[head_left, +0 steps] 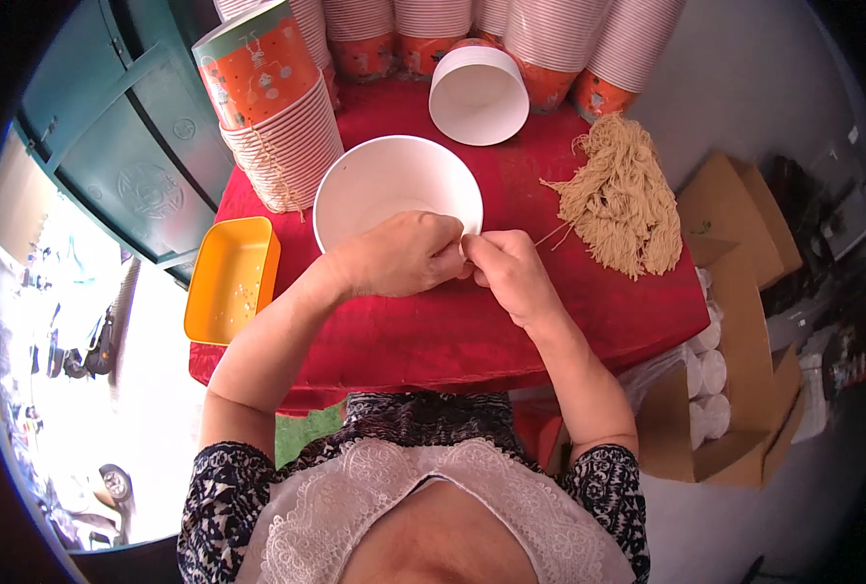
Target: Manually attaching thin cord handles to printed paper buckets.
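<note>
Tub (394, 180), white, mouth up on red tabletop (404, 341). Left hand (399, 257) curled, right hand (518, 277) with fingertips pressed together; both meet at tub's near-right rim, anything pinched hidden. Tan string bundle (627, 200) right; yellow tray (230, 258) left.

The red counter (413, 352)'s front strip lies open between the forearms (275, 343), as does a gap between the white bowl (394, 180) and yarn bundle (626, 200). Stacked tubs (431, 21) wall off the back; a tall stack (282, 136) and yellow tray (199, 310) block the left.
</note>
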`<action>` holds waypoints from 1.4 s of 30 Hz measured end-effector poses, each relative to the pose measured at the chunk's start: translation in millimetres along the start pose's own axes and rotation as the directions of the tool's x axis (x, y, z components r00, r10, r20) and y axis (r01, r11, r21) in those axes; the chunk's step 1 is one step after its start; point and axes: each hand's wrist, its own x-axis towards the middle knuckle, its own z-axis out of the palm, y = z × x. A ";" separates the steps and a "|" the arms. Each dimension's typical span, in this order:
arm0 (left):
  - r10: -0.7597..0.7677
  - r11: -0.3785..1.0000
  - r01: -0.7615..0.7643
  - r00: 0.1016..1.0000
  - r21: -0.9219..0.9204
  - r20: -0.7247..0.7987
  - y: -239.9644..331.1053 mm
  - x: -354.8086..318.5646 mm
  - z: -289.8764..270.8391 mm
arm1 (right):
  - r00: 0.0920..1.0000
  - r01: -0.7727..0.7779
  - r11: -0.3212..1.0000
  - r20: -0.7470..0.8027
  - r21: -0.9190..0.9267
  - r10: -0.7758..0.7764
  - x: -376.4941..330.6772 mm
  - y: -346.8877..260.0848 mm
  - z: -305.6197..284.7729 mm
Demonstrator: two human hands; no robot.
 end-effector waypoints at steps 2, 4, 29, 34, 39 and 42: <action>0.021 0.998 -0.018 0.998 0.060 -0.063 -1.4 -1.3 0.4 | 1.000 -0.020 1.000 0.001 0.001 0.020 3.1 -8.7 2.3; 0.044 0.992 -0.029 0.992 0.127 -0.117 -4.1 1.8 3.3 | 0.999 -0.031 0.999 -0.011 -0.041 0.031 13.6 -2.8 -0.6; -0.193 0.951 0.270 0.901 0.153 -0.389 -78.4 22.8 88.8 | 0.996 0.051 0.767 0.084 -0.639 0.003 76.3 63.3 -9.5; -0.101 0.952 0.226 0.871 0.209 -0.481 -76.8 21.0 94.1 | 0.999 0.021 0.695 0.040 -0.719 0.011 68.3 60.2 -3.6; -0.099 0.932 0.241 0.887 0.270 -0.451 -75.0 19.7 94.1 | 0.998 0.066 0.694 0.057 -0.717 -0.036 64.9 62.3 -1.9; -0.083 0.923 0.236 0.892 0.303 -0.443 -75.9 19.6 96.0 | 0.997 0.079 0.661 0.056 -0.747 -0.057 62.9 66.6 -1.5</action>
